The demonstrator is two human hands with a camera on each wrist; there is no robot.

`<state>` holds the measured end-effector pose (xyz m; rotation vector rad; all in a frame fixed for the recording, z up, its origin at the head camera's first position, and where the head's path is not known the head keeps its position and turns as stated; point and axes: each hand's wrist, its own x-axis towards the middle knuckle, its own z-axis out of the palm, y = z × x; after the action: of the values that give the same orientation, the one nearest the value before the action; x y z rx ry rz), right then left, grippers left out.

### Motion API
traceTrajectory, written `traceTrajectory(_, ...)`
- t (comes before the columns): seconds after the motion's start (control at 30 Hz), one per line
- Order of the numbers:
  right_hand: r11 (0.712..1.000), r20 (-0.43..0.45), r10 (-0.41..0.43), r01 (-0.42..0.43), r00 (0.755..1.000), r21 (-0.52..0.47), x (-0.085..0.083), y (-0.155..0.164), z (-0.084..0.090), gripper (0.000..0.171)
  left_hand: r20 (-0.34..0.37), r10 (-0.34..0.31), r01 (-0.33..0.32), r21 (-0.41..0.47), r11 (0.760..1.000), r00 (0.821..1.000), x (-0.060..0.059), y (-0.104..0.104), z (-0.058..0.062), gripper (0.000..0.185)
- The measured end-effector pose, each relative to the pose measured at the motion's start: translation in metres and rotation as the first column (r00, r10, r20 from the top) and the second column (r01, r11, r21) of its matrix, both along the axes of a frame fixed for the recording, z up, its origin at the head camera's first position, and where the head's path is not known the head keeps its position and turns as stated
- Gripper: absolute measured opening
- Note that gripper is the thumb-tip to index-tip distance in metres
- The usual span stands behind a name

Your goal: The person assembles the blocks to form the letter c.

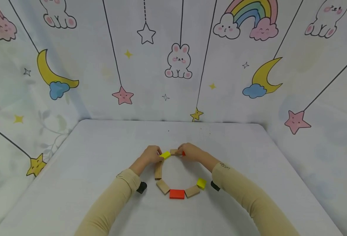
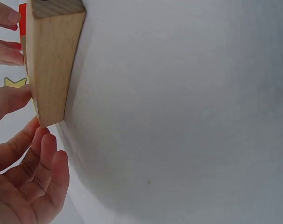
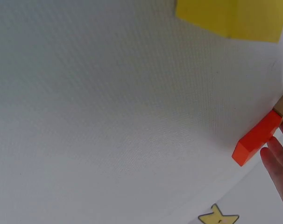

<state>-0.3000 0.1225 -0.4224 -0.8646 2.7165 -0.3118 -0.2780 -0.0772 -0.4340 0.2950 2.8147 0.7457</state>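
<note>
Several blocks form an open ring on the white table. My left hand [image 1: 152, 154] pinches a yellow block [image 1: 165, 155] at the ring's back left, by the far end of a long wooden block [image 2: 53, 65]. In the left wrist view, that wooden block hides most of the yellow one. Fingers of my right hand [image 1: 191, 152] touch a wooden block [image 1: 173, 152] and a red block [image 3: 258, 137] lying end to end at the back. Those fingers look fairly straight along the red block's outer side in the right wrist view.
Around the front stand a wooden block [image 1: 163, 186], a red block [image 1: 177, 194], another wooden block [image 1: 192, 191] and a yellow block [image 1: 201, 184]. A gap separates this yellow block from my right hand. Dark objects [image 1: 142, 187] show beside both sleeves. A patterned cloth [image 1: 149, 78] hangs behind the table.
</note>
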Motion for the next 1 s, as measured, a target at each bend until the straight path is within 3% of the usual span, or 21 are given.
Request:
traceTrajectory(0.4, 1.0, -0.043, 0.024, -0.025, 0.999, -0.016, -0.001, 0.005, 0.001, 0.033, -0.023, 0.011, -0.011, 0.009, 1.0, 1.0, 0.001, 0.0, -0.003, 0.023)
traceTrajectory(0.63, 0.995, -0.053, -0.102, 0.101, 0.993, -0.008, -0.004, 0.022, 0.005, 0.034, -0.035, 0.005, -0.005, 0.023, 1.0, 0.999, 0.004, -0.001, -0.002, 0.024)
traceTrajectory(1.0, 0.985, -0.008, -0.173, 0.173, 0.985, -0.026, -0.006, 0.027, -0.004, 0.026, -0.056, -0.009, 0.011, 0.037, 0.999, 0.998, 0.007, -0.001, 0.0, 0.025)
